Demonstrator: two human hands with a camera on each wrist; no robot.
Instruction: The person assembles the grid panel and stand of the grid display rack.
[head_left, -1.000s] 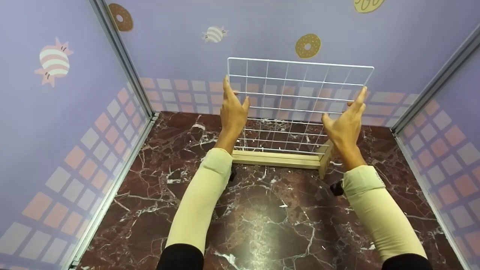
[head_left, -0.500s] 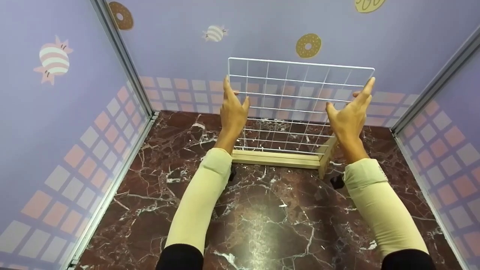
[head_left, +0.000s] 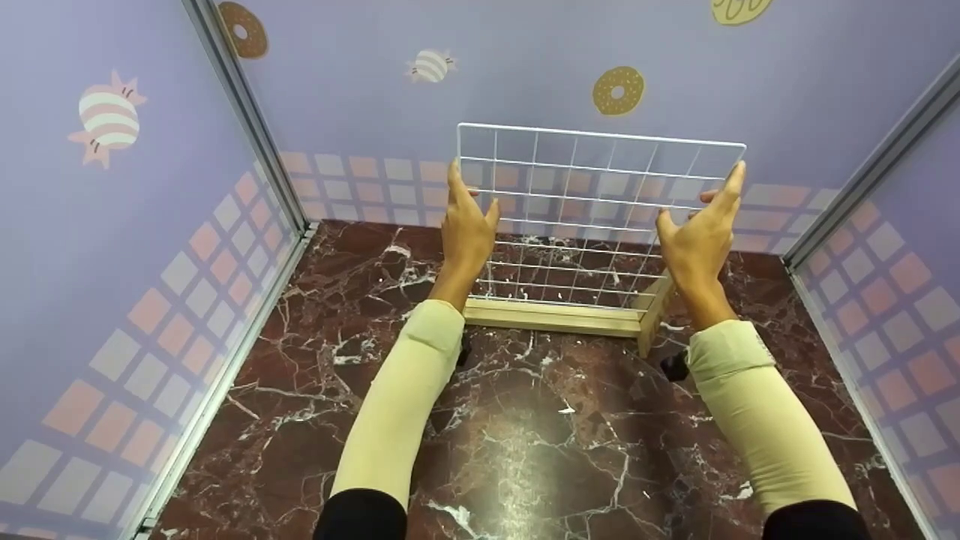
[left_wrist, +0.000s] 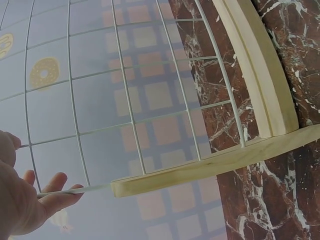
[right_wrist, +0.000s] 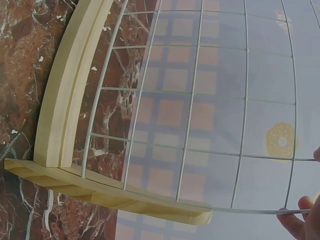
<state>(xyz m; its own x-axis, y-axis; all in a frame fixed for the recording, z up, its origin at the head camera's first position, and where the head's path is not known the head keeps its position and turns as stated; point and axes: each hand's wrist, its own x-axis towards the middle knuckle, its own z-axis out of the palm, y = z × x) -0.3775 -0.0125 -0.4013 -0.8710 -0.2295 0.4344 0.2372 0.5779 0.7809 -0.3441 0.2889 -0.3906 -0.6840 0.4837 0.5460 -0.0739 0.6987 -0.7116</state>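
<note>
A white wire grid panel (head_left: 600, 134) stands upright and leans a little in a pale wooden frame (head_left: 551, 317). My left hand (head_left: 467, 225) holds its left edge, with the index finger stretched up along the side wire. On the opposite edge my right hand (head_left: 699, 238) grips the panel, thumb in front. In the left wrist view, fingertips of the left hand (left_wrist: 22, 195) wrap the edge wire just above the end of a wooden side piece (left_wrist: 200, 167). The right wrist view has the other side piece (right_wrist: 115, 196) along the panel's edge, and the right hand (right_wrist: 300, 225) partly cut off.
Dark red marbled floor (head_left: 525, 450) lies below, with small white scraps on it. Purple patterned walls (head_left: 525, 45) close in the back, left (head_left: 45, 225) and right sides. A small black object (head_left: 674, 366) shows beside the right sleeve.
My right hand first shifted outward and up along the panel's right edge. Since then the panel's top edge has come down slightly, both hands moving down with it.
</note>
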